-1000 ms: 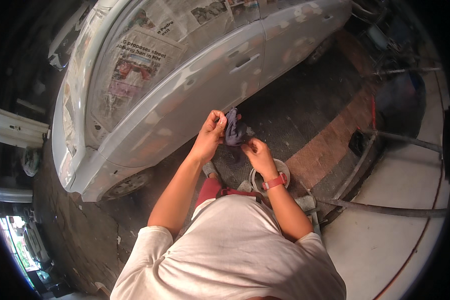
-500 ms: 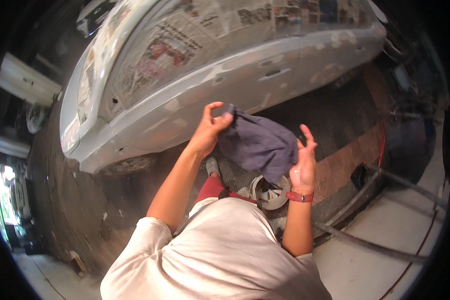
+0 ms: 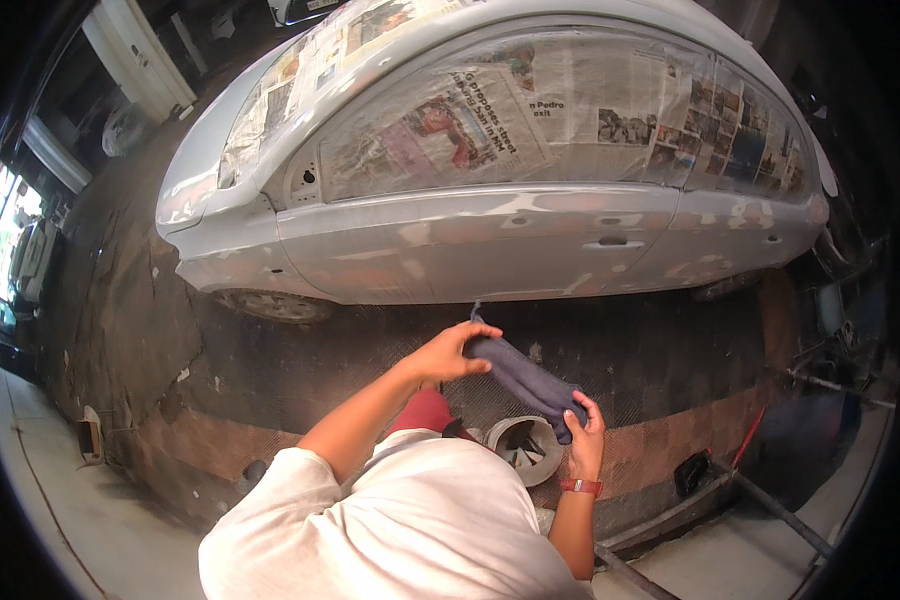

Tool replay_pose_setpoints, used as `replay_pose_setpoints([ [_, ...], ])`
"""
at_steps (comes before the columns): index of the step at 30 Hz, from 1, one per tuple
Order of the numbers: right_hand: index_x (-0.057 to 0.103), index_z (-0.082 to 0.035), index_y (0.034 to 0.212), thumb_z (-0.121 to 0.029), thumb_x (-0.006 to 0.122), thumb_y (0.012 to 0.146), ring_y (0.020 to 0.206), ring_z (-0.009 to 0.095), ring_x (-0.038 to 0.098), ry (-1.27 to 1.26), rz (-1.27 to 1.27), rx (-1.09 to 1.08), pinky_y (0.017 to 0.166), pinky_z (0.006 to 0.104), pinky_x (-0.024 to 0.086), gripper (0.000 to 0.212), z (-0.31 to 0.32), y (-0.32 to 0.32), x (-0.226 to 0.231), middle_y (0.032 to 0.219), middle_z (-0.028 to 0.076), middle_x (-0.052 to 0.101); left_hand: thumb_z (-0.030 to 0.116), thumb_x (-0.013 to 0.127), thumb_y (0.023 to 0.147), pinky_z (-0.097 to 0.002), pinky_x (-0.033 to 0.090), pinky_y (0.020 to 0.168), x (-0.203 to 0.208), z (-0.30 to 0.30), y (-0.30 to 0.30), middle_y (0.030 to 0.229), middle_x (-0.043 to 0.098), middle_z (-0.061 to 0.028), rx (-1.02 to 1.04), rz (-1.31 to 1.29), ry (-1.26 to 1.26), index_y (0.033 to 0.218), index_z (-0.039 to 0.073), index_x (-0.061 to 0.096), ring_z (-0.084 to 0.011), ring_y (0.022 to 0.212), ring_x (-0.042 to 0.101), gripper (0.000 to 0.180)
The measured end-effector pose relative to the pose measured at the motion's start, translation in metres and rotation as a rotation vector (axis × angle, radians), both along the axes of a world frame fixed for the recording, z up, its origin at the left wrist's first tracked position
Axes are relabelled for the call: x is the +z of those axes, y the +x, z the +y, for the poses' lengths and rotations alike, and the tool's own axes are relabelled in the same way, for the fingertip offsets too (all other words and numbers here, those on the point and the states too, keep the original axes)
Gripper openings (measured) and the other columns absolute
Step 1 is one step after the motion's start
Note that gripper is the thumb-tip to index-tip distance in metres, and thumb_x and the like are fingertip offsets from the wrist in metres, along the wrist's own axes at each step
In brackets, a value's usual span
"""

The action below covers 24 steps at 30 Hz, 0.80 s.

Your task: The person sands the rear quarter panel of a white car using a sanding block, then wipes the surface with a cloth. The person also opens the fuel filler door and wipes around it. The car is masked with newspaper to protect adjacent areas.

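One dark cloth (image 3: pixel 526 380) slants from the right hand (image 3: pixel 587 432), which holds its near end, to the left hand (image 3: pixel 452 354), curled around its far end; beyond them stands a grey car (image 3: pixel 470 262) with newspaper-covered windows (image 3: pixel 570 140).

Cloth (image 3: pixel 525 378): bunched, then spread wide; now a long, narrow strip between left hand (image 3: pixel 452 353) and right hand (image 3: pixel 586 440). Car (image 3: pixel 490 255): now nearly level in view.

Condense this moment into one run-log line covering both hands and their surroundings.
left hand: holds dark cloth by one end; right hand: holds other end; cloth: bunched lengthwise; bucket: below hands; car: ahead, partly papered
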State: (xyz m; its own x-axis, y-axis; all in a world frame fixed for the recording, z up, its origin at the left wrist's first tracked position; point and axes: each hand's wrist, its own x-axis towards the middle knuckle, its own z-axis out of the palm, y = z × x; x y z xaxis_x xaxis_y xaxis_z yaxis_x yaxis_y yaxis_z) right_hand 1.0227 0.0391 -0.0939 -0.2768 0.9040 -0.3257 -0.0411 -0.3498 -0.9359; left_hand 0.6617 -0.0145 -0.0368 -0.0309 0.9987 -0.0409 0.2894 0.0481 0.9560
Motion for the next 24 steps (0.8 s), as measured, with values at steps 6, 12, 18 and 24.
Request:
replay_pose_setpoints([
  [6, 0.081, -0.003, 0.113, -0.017, 0.092, 0.081, 0.116, 0.041, 0.068, 0.475, -0.672, 0.308, 0.112, 0.0450, 0.049, 0.037, 0.015, -0.022, 0.043, 0.114, 0.021, 0.073, 0.019, 0.087, 0.090, -0.0485, 0.056, 0.091, 0.026, -0.025, -0.021, 0.126, 0.065, -0.0179, 0.172, 0.525, 0.019, 0.105, 0.006, 0.077, -0.0368, 0.109, 0.068, 0.023],
  [12, 0.072, 0.002, 0.089, -0.016, 0.087, 0.090, 0.108, 0.033, 0.070, 0.691, -0.474, 0.187, 0.102, 0.0430, 0.053, 0.024, 0.055, -0.066, 0.048, 0.116, 0.015, 0.073, 0.041, 0.077, 0.099, -0.0479, 0.056, 0.079, 0.043, -0.015, -0.052, 0.109, 0.077, -0.0188, 0.418, 0.631, 0.043, 0.104, 0.004, 0.076, -0.0382, 0.096, 0.074, 0.038],
  [18, 0.065, 0.001, 0.129, -0.024, 0.075, 0.105, 0.116, 0.020, 0.068, 0.256, -0.172, 0.204, 0.103, 0.0377, 0.053, 0.035, 0.066, -0.159, 0.049, 0.130, 0.011, 0.072, 0.048, 0.068, 0.108, -0.0374, 0.055, 0.070, 0.030, 0.011, -0.045, 0.089, 0.075, -0.0072, 0.335, 0.005, -0.228, 0.118, 0.004, 0.076, -0.0172, 0.073, 0.065, 0.046],
  [24, 0.069, -0.002, 0.136, -0.017, 0.070, 0.104, 0.115, 0.039, 0.074, 0.566, -0.495, 0.391, 0.097, 0.0438, 0.057, 0.035, 0.070, -0.261, 0.100, 0.125, 0.024, 0.075, 0.063, 0.038, 0.115, -0.0312, 0.058, 0.087, -0.010, 0.020, -0.071, 0.124, 0.077, -0.0094, 0.149, -1.015, -0.394, 0.145, 0.005, 0.062, -0.0184, 0.100, 0.075, 0.070],
])
